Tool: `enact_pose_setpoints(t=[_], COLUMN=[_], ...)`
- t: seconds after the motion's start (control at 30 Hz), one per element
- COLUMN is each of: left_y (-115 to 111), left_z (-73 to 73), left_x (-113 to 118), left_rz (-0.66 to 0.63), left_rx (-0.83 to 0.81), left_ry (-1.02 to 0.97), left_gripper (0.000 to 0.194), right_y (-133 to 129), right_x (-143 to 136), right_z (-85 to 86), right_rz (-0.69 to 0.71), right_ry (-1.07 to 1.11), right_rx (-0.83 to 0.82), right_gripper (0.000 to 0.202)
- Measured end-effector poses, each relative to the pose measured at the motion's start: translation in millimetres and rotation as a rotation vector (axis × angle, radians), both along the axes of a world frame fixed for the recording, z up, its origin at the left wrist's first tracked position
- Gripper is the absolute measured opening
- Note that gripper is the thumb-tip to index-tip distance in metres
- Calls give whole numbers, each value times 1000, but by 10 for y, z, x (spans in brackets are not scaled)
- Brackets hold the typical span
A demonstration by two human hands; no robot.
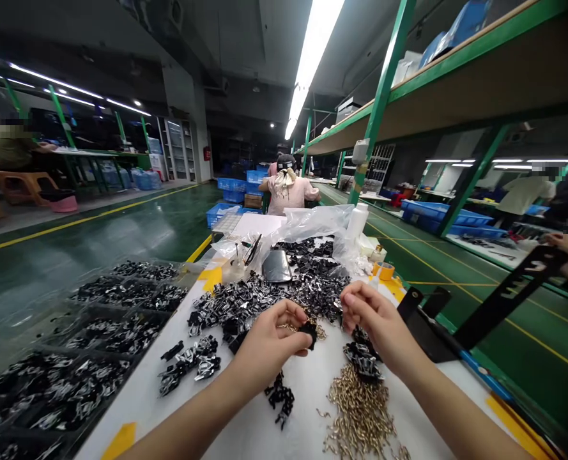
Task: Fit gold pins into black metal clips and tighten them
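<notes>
My left hand [267, 335] is over the middle of the white table [307, 409], thumb and fingers closed on a small black part [309, 331]. To its right, my right hand [374, 319] is held with the fingertips pinched together; anything between them is too small to make out. Below the right hand lies a heap of small curved gold-coloured metal pieces [360, 409]. A cluster of black and silver parts [363, 361] sits just above that heap. Several black pieces [280, 397] lie under my left hand. Behind both hands spreads a large pile of black-and-silver parts [245, 300].
A dark phone-like slab [276, 266] rests on the pile. Left of the table, compartment trays [80, 345] hold many similar parts. Orange tape [383, 271], clear plastic bags [312, 223] and a black metal bracket [504, 297] stand around. A person in pink [291, 191] sits ahead.
</notes>
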State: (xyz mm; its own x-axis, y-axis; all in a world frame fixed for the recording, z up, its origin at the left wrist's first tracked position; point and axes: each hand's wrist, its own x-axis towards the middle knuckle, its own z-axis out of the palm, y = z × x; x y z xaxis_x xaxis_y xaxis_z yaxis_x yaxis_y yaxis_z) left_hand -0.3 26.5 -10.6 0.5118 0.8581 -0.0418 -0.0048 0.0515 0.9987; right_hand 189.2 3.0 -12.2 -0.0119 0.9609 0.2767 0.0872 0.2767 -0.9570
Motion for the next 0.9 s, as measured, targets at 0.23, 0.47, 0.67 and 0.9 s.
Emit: enact_pose_setpoints(t=[0.23,0.47,0.67,0.9], left_y=[-18,-47,-66,-99], left_z=[-46,13,47,12], left_x=[-13,-4,6,17], left_rz=[-54,-78,-67,-65], left_rx=[13,35,32,45], left_ry=[-40,6,-12,-22], left_gripper=[16,14,16,19], right_y=[-518,-1098,-1036,-890], right_x=[1060,2021,2072,1976], right_z=[184,-358,-553,-562], right_rz=[-320,-301,-307,-323], right_ry=[-898,-1787,-1768,-1624], right_rx=[238,168,187,318], right_gripper=[21,50,59,43])
